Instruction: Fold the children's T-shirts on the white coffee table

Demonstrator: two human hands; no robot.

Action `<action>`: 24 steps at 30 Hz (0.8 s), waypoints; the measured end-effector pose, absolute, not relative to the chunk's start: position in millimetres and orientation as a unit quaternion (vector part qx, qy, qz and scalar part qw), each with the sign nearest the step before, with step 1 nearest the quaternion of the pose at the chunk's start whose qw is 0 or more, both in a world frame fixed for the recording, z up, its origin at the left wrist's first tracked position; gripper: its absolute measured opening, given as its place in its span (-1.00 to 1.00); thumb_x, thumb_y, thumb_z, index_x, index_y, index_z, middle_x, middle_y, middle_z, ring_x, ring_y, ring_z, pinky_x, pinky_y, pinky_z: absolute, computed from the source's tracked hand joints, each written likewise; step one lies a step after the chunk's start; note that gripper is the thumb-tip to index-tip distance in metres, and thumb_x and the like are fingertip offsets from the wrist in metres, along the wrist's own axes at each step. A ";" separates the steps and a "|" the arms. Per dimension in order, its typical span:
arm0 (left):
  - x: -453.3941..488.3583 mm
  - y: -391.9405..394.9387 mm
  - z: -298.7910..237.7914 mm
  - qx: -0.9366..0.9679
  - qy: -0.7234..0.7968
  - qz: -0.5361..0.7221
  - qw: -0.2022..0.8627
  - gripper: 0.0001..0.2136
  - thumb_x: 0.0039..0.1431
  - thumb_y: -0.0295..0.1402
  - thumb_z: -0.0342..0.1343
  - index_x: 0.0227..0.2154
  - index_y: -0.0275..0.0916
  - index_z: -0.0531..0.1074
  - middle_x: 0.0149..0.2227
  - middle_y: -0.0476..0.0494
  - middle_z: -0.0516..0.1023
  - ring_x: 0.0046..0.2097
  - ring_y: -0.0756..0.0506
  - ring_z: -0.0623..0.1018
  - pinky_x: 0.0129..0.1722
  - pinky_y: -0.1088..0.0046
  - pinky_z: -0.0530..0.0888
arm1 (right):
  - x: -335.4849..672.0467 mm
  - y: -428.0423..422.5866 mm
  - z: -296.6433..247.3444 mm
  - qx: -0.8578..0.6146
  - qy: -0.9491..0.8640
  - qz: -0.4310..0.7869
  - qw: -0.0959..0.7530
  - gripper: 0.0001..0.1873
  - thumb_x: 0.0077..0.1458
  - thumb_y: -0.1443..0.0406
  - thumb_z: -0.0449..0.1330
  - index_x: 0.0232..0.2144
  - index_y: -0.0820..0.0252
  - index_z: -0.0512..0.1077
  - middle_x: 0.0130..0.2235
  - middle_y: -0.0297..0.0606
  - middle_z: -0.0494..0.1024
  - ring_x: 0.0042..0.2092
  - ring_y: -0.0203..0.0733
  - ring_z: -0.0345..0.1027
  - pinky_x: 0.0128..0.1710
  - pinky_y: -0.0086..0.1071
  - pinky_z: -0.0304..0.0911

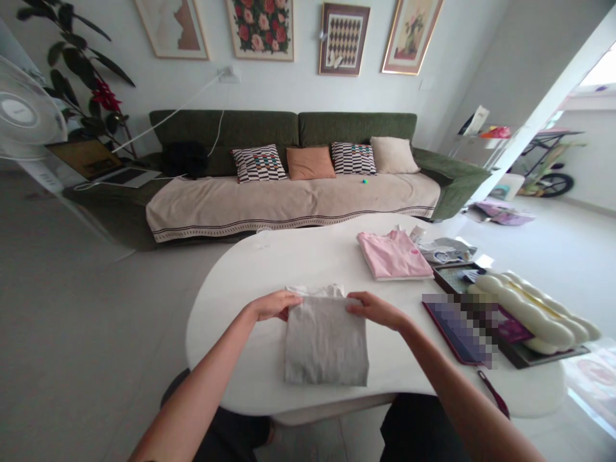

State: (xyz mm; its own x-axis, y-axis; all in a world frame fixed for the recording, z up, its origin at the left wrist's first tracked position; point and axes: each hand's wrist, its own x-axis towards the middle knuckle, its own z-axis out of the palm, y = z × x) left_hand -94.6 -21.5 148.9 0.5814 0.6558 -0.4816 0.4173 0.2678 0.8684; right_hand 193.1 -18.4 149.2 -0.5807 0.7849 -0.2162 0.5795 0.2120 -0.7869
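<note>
A grey shirt [327, 343], folded into a near square, lies at the near side of the white table. White cloth with a neckline shows just beyond its far edge. My left hand [275, 304] pinches the far left corner of the grey shirt, thumb on top. On the opposite side, my right hand [375, 309] grips the far right corner, its fingers curled over the fabric. Farther back on the table, a folded pink shirt [395, 254] rests on top of something white, apart from both hands.
Right on the white table [231, 333] are a dark tray [561, 357] bearing a pale puffy item [529, 308], a purple-edged flat case [452, 330], crumpled plastic packaging [447, 250] and a dark-handled tool [493, 391]. Behind stands a green sofa [226, 131]; a fan [24, 109] is at left.
</note>
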 end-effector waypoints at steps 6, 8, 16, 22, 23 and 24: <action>-75.0 31.5 65.9 0.476 0.602 0.376 0.520 -0.76 -0.14 -0.30 0.16 -0.37 -0.27 0.37 -0.41 -0.03 0.49 -0.33 -0.02 0.47 -0.33 0.52 0.37 | 150.2 47.4 74.4 -0.621 -0.653 0.371 0.226 -0.87 -0.10 0.32 0.08 -0.45 0.28 0.35 -0.54 -0.33 0.40 -0.49 -0.31 0.25 -0.50 -0.50 0.10; -73.3 28.8 46.7 0.477 0.605 0.407 0.492 -0.76 -0.13 -0.37 0.13 -0.32 -0.28 0.35 -0.37 -0.06 0.50 -0.29 -0.04 0.48 -0.29 0.51 0.37 | 144.2 45.2 57.0 -0.642 -0.648 0.333 0.240 -0.92 -0.14 0.35 0.07 -0.50 0.25 0.33 -0.55 -0.33 0.38 -0.45 -0.29 0.25 -0.46 -0.49 0.09; -72.1 32.2 43.9 0.543 0.641 0.460 0.287 -0.68 -0.01 -0.44 0.03 -0.13 -0.27 0.29 -0.32 -0.11 0.49 -0.30 -0.05 0.49 -0.23 0.43 0.40 | 147.7 42.3 42.3 -0.664 -0.653 0.224 0.287 -0.60 -0.03 0.30 -0.07 -0.10 0.29 0.26 -0.28 -0.17 0.44 -0.25 -0.18 0.31 -0.25 -0.37 0.18; -47.1 13.4 42.8 0.735 0.582 0.343 0.059 -0.61 0.15 -0.38 -0.13 0.07 -0.27 0.16 0.11 -0.23 0.21 0.17 -0.12 0.14 0.13 0.25 0.13 | 124.3 21.0 35.4 -0.609 -0.760 0.085 0.212 -0.48 0.09 0.35 -0.15 0.12 0.30 0.11 0.22 -0.11 -0.01 0.23 -0.12 -0.23 0.12 -0.23 -0.13; -45.3 10.7 37.4 0.769 0.562 0.299 0.058 -0.60 0.17 -0.32 -0.14 0.08 -0.27 0.15 0.14 -0.23 0.18 0.20 -0.14 0.08 0.14 0.22 0.11 | 120.8 15.9 32.0 -0.595 -0.781 0.073 0.175 -0.49 0.12 0.33 -0.16 0.13 0.27 0.12 0.23 -0.16 -0.04 0.25 -0.12 -0.33 0.14 -0.20 -0.18; -44.5 8.7 31.1 0.790 0.553 0.257 0.059 -0.57 0.18 -0.25 -0.14 0.10 -0.27 0.14 0.16 -0.23 0.14 0.21 -0.17 0.04 0.14 0.17 0.09 | 118.1 11.2 28.3 -0.588 -0.793 0.072 0.142 -0.50 0.14 0.30 -0.17 0.14 0.24 0.10 0.24 -0.21 -0.06 0.25 -0.13 -0.38 0.15 -0.18 -0.21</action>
